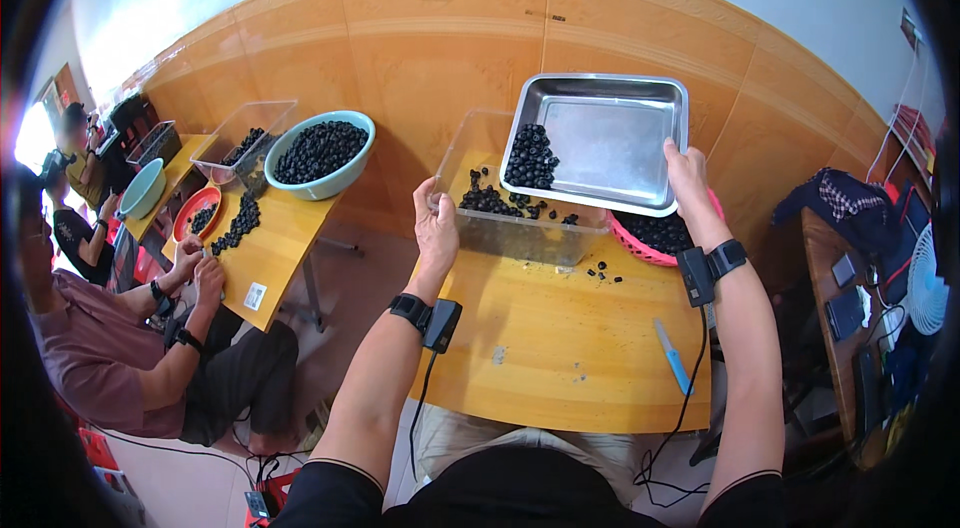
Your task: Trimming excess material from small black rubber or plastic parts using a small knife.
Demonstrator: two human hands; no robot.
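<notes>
Steel tray [610, 143] sits tilted above the clear plastic bin [520, 218], its lower-left corner dipped over the bin's open top, its upper-right corner raised toward the wall; the long axis runs left to right across the view, so the slope falls toward the person's left; a clump of small black round pieces [530, 158] has gathered in that low corner, right over more of the same lying in the bin. The right hand [688, 173] is the one on the tray; its fingers are clenched on the right rim, thumb on top, holding that side up. The left hand [436, 228] is apart from the tray; its fingers are closed on the bin's near-left wall, steadying it. So the tray lies up and to the left of the right fingers, and up and to the right of the left ones. Behind the bin, a pink basket [650, 246] holds more black pieces; a few strays [605, 273] lie on the wooden worktop [560, 348]; a blue-handled knife [672, 356] rests near the right forearm. At another table to the left, a second person's hands [195, 268] work beside a teal bowl [322, 153] heaped with the same pieces.
</notes>
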